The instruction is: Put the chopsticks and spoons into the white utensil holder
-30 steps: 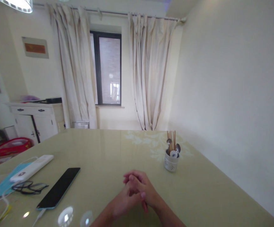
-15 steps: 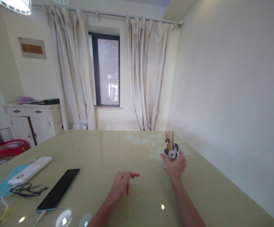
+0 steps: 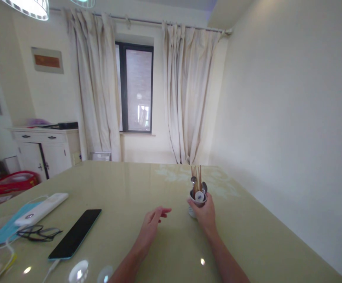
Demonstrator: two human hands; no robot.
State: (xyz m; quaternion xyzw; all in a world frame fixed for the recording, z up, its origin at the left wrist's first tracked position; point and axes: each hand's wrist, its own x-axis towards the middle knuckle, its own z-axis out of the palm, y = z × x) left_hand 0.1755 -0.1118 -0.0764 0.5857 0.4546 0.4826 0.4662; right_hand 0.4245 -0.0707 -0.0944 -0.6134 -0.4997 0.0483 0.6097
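Note:
My right hand (image 3: 206, 215) is wrapped round a white utensil holder (image 3: 192, 211) with holes in its side. Out of its top stand several wooden chopsticks (image 3: 200, 173), a metal spoon (image 3: 204, 188) on the right and another metal spoon (image 3: 193, 179) on the left. A white round-ended utensil (image 3: 199, 196) leans at the front rim. To the left of the holder, my left hand (image 3: 151, 223) is held over the table with its fingers stretched out towards it. Nothing is in that hand, and a gap separates it from the holder.
On the glossy table (image 3: 124, 188) at the left lie a black phone (image 3: 76, 234) with a cable, folded glasses (image 3: 39, 233), a white power strip-like device (image 3: 43, 209) and a blue mask (image 3: 4, 232). A wall (image 3: 291, 118) runs along the right side.
My right hand has brought the utensil holder left and slightly nearer. My left hand has risen a little, its fingers straighter. The view has shifted slightly.

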